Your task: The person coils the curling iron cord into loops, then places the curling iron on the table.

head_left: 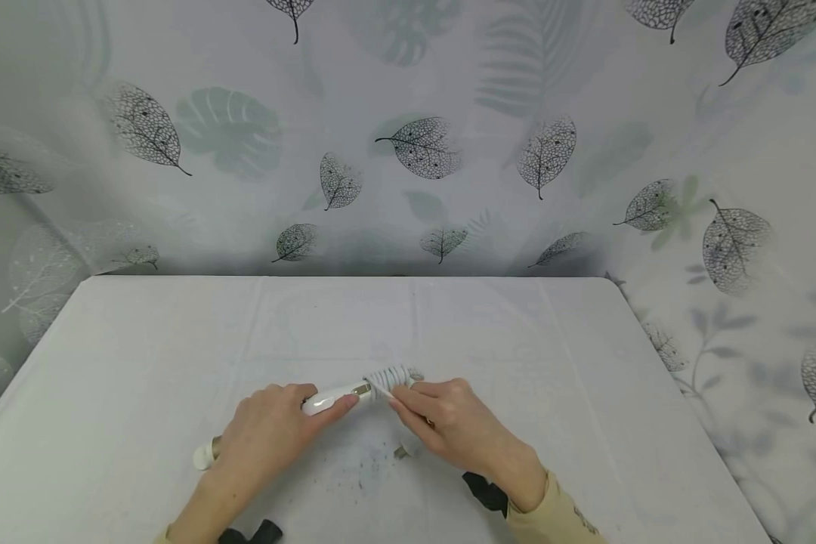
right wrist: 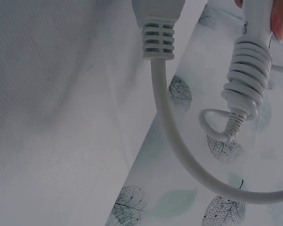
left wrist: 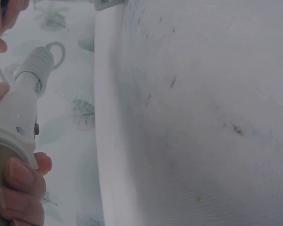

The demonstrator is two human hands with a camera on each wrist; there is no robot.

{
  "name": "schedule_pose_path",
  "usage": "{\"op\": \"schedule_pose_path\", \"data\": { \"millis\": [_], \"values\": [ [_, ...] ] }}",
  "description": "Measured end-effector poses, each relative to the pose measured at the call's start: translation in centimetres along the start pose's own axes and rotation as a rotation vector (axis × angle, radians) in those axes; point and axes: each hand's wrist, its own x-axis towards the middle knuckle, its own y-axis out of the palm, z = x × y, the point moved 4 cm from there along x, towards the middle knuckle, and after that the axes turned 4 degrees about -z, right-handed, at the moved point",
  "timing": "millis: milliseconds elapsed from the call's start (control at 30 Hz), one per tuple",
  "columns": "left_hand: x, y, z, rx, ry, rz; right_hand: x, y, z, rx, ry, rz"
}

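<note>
A white hair-styling iron (head_left: 329, 399) with a gold-coloured barrel is held over the table in my left hand (head_left: 272, 423), whose fingers curl round the barrel in the left wrist view. The barrel's white tip (head_left: 204, 458) shows beyond that hand. Several turns of white cord (right wrist: 247, 73) are wound round the handle end, with a small loop at its tail. My right hand (head_left: 452, 419) pinches the loose cord just beside the coil. From it a white plug (right wrist: 158, 12) hangs, its ribbed neck visible in the right wrist view; the prongs are out of that frame.
The white-covered table (head_left: 177, 332) carries dark specks (head_left: 362, 472) in front of the hands. A leaf-patterned curtain (head_left: 353, 91) stands behind and at both sides. Black pieces (head_left: 486, 493) show by the right wrist and near the left forearm.
</note>
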Motion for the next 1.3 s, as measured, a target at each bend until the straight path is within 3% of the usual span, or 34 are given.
{"op": "schedule_pose_path", "data": {
  "millis": [167,400,600,967,1300],
  "values": [
    [0.1,-0.3,0.2,-0.028,-0.01,-0.017,-0.2,0.1,0.0,0.107,0.032,0.032],
    [0.3,-0.8,0.5,-0.044,-0.026,-0.047,-0.2,0.2,0.2,0.177,0.046,0.063],
    [0.3,-1.5,0.6,-0.061,-0.019,-0.082,-0.3,0.5,-0.2,0.238,0.142,0.146],
    [0.1,-1.6,0.0,-0.083,0.026,-0.142,-0.5,1.1,-1.2,0.233,0.33,0.26],
    [0.0,-1.7,-0.1,-0.12,0.042,-0.152,-0.9,2.1,-1.9,0.191,0.468,0.332]
  ]
}}
